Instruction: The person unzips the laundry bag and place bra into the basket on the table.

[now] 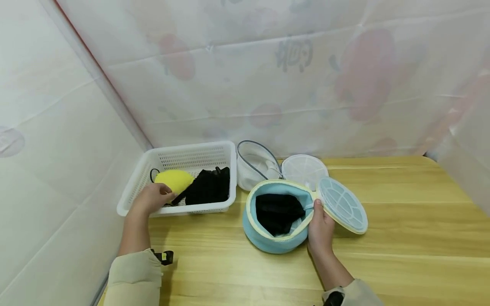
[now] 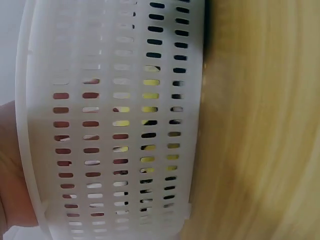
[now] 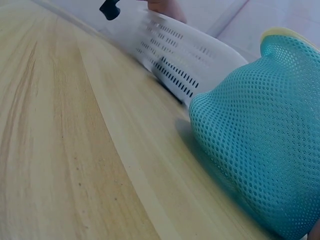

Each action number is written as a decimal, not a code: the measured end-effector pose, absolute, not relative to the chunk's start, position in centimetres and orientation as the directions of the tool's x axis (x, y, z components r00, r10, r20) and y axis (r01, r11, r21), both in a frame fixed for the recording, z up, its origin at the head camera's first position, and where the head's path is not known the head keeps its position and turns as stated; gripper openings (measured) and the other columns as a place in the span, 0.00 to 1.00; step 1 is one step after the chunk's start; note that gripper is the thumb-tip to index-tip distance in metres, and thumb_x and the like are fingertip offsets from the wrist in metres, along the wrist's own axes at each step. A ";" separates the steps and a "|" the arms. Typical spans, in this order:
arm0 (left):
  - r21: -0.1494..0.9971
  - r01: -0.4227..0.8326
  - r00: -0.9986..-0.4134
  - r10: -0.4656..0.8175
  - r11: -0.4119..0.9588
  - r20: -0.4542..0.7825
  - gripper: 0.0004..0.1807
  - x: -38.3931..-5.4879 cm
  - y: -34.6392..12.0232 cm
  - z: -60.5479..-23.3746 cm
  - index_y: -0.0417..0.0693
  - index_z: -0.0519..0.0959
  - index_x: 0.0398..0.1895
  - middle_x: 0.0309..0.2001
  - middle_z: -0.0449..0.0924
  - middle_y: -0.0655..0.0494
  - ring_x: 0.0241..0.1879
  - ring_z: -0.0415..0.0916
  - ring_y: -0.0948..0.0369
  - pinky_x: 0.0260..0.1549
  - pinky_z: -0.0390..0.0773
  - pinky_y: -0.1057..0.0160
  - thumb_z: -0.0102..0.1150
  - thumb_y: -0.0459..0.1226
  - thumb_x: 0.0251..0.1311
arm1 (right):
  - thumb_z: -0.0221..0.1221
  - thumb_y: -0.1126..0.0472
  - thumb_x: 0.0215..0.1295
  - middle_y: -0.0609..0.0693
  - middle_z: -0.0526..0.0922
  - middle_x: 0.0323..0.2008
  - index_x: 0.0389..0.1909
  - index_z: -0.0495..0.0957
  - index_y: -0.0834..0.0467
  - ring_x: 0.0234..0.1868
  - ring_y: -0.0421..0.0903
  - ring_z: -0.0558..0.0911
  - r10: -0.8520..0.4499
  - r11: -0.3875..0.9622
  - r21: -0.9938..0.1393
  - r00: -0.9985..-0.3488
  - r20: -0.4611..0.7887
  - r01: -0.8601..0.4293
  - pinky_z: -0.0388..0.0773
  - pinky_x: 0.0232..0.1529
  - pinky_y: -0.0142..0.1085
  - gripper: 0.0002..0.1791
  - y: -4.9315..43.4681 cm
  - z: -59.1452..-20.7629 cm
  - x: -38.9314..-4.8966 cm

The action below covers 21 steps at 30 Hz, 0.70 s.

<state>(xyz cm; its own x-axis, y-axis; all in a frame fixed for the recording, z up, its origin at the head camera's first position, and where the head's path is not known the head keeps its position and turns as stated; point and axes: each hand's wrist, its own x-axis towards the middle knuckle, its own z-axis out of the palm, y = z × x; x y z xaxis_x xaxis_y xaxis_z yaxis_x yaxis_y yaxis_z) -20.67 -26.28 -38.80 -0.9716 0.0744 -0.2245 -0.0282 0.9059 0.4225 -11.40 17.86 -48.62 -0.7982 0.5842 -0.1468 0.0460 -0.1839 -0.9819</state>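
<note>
My left hand (image 1: 153, 198) reaches over the near wall of the white plastic basket (image 1: 199, 207), its bent fingers right at the edge of a yellow, rounded, cup-like cloth piece (image 1: 175, 180). Whether they pinch it I cannot tell. Beside that piece lies black cloth (image 1: 208, 187) with straps. In the left wrist view the slotted basket wall (image 2: 107, 125) mostly hides the hand. My right hand (image 1: 320, 227) grips the yellow-trimmed rim of a blue mesh laundry bag (image 1: 264, 243), thumb on top. Inside the upright, unzipped bag sits a dark cloth bundle (image 1: 277, 212); its round lid (image 1: 342, 204) hangs out right.
Behind the blue bag stands a white mesh laundry bag (image 1: 250, 168) with a dark-edged opening, its round white lid (image 1: 305, 170) folded out to the right. The wooden table (image 1: 413, 221) meets sheeted walls (image 1: 237, 85) at the back and left.
</note>
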 end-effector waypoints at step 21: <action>0.379 0.494 -0.848 0.337 0.783 0.408 0.13 -16.6 -15.0 -37.6 0.46 0.84 0.52 0.52 0.87 0.50 0.55 0.83 0.50 0.56 0.82 0.47 0.63 0.41 0.69 | 0.50 0.44 0.79 0.53 0.73 0.72 0.71 0.72 0.60 0.66 0.34 0.73 0.586 -0.179 -0.984 -0.805 -0.091 -0.019 0.70 0.58 0.16 0.30 17.8 -48.6 -11.5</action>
<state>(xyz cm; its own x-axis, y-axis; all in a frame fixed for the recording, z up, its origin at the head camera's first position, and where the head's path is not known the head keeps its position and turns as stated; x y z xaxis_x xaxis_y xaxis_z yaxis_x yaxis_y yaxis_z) -16.63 -14.99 -37.57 -0.8483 0.3373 0.4081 0.4936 0.7826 0.3793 -11.55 17.79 -48.55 -0.8050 0.5862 -0.0914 -0.0186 -0.1789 -0.9837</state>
